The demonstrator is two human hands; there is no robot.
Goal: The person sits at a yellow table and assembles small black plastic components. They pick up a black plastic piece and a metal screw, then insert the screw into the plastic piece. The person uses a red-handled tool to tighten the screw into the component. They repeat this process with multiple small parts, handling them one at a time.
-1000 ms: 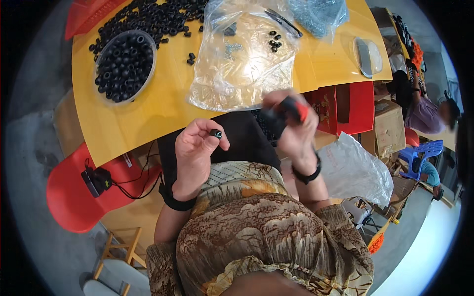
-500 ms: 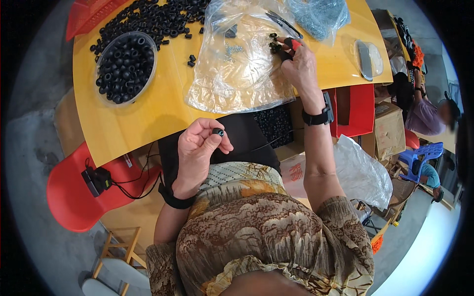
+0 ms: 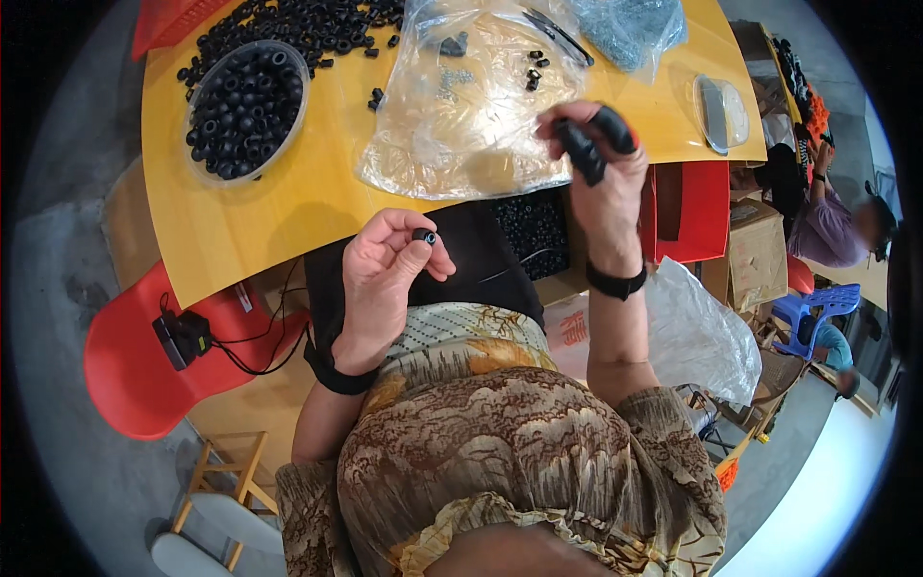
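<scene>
My left hand point(image 3: 380, 274) pinches a small black ring-shaped plastic piece point(image 3: 424, 236) between thumb and fingertips, its hollow end facing up and right. Raised over the table's front edge is my right hand point(image 3: 611, 163), with black covers on two fingers and a bit of red at one of them. Its fingers are curled in, and whatever they hold is hidden. Beyond it, several small black pieces point(image 3: 535, 72) lie on a clear plastic bag point(image 3: 461, 144). A little heap of tiny silvery parts point(image 3: 456, 82) and black tweezers point(image 3: 560, 37) rest there too.
A clear tub point(image 3: 192, 159) of black pieces stands on the yellow table point(image 3: 231, 240), with a loose black pile point(image 3: 308, 34) behind. A bag of bluish small parts point(image 3: 630, 34) and a clear lid point(image 3: 721, 113) are at right. A red chair point(image 3: 125, 375) stands left; another person point(image 3: 832, 231) sits far right.
My right hand has drawn back from the small black pieces on the bag, toward me and slightly right. My left hand keeps its black piece, nearly still.
</scene>
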